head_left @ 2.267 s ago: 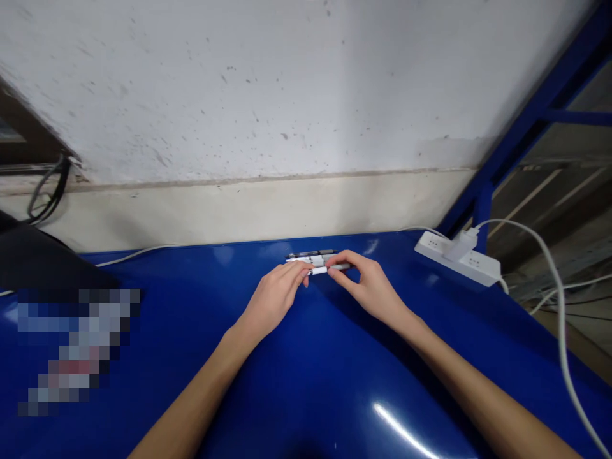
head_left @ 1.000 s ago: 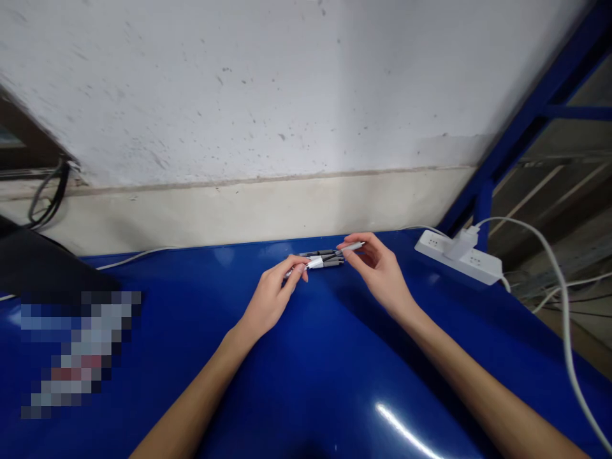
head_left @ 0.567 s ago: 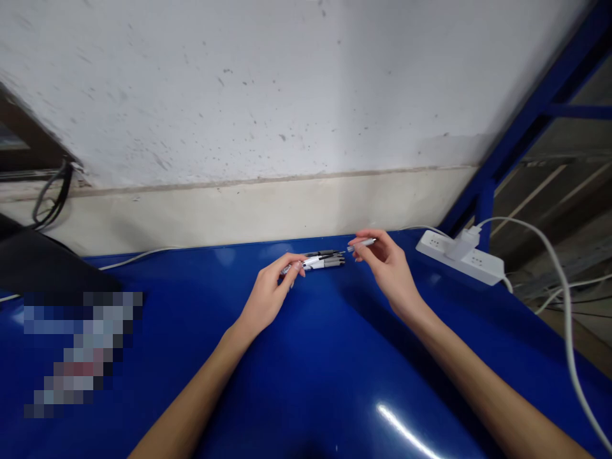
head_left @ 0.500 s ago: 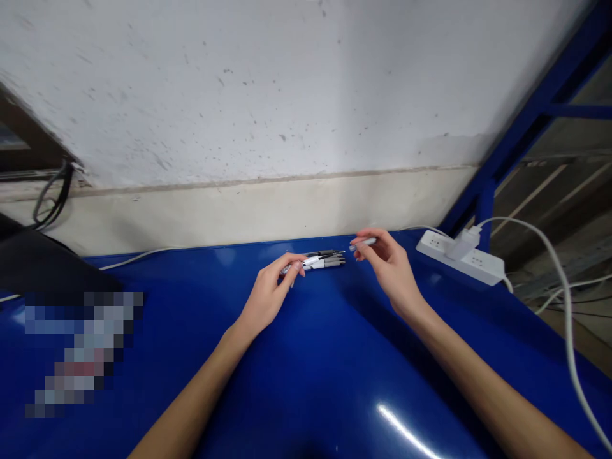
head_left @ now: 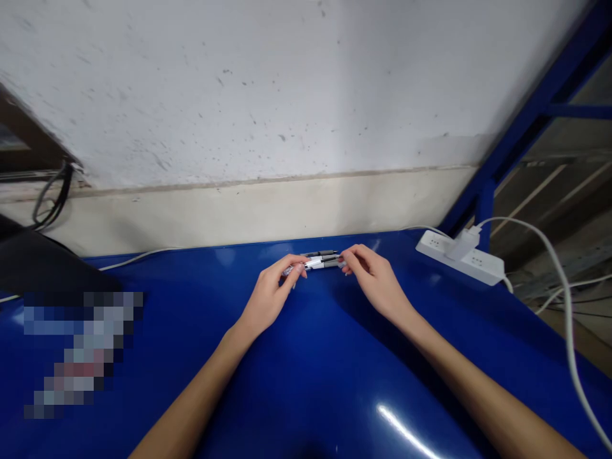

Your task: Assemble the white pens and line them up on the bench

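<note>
My left hand pinches a white pen between thumb and fingertips. The pen's thin dark front end points right, toward my right hand. My right hand is closed around a small pale tube-like pen part, mostly hidden by the fingers, at the pen's front end. Whether the two pieces touch, I cannot tell. Other pens with grey grips lie side by side on the blue table, just behind and partly under the held pen.
On the right stands a white power strip with a plug and cable. A black object sits at the left, near a blurred-out item. The wall rises behind the table's back edge, with a thin white cable along it.
My right hand has moved left and slightly down, bringing the pale pen part to the front end of the pen. My left hand has stayed almost still.
</note>
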A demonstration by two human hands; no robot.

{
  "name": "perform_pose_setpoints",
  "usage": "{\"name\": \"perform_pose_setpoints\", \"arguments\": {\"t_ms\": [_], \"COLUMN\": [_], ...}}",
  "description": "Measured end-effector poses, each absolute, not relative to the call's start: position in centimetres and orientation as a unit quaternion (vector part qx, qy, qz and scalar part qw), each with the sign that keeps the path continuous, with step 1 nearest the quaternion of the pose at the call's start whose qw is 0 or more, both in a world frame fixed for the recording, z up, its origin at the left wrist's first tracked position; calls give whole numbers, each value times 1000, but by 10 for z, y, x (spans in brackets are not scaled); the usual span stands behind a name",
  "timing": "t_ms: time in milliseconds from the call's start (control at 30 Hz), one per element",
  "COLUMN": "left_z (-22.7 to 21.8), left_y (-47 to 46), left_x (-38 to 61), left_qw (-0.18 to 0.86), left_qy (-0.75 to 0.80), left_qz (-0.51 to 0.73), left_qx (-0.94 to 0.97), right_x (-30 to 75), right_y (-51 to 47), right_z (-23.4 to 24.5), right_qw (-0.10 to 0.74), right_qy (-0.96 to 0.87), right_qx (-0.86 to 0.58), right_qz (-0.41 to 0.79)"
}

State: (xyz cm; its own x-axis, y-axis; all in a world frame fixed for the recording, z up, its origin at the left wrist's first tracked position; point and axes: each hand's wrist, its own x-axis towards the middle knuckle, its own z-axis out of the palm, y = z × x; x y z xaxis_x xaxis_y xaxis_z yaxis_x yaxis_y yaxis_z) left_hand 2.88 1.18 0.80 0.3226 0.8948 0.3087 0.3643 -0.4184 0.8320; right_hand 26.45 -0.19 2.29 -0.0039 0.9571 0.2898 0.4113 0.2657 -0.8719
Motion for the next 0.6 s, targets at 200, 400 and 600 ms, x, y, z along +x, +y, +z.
{"name": "perform_pose_setpoints", "arguments": {"t_ms": [200,400,600], "left_z": [9,12,11], "left_y": [10,10,15], "left_x": [30,31,26], "left_qw": [339,331,288], "left_qy": [416,418,449], "left_qz": [393,399,436], "left_qx": [746,746,725], "right_x": [265,273,284], "right_y": [1,9,10], "right_z": [20,18,29], "right_qw": [461,500,554], "right_qy": [-625,-589,-562], "right_qx": [-511,-479,-502], "right_qz": [368,417,354]}}
